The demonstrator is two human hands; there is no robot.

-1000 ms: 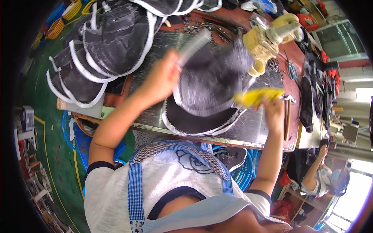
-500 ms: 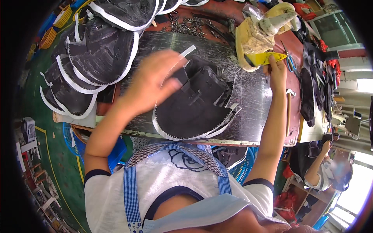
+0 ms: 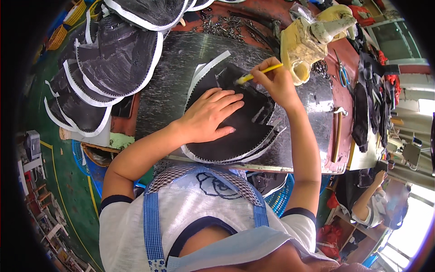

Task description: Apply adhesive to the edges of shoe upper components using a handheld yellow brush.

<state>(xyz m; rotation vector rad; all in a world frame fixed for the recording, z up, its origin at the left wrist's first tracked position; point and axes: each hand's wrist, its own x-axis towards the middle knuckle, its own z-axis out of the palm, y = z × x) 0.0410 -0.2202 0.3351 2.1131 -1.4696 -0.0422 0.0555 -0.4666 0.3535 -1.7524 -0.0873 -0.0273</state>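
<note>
A black shoe upper edged with a white strip lies on the scratched, shiny work board. My left hand rests on it, fingers spread, holding nothing. Between the thumb and fingers of my right hand is a yellow-handled brush. Its bristles touch or hover just over the upper's far part; I cannot tell which. A cream-coloured, crusted pot with an open spout stands just beyond my right hand.
Overlapping black uppers with white edges are stacked at the left. Blue-handled scissors and a hammer lie at the right. Small dark metal bits are scattered at the back. Another person sits at the far right.
My right hand has carried the brush left from the pot to over the upper. My left hand, blurred and raised before, has come down flat on the upper.
</note>
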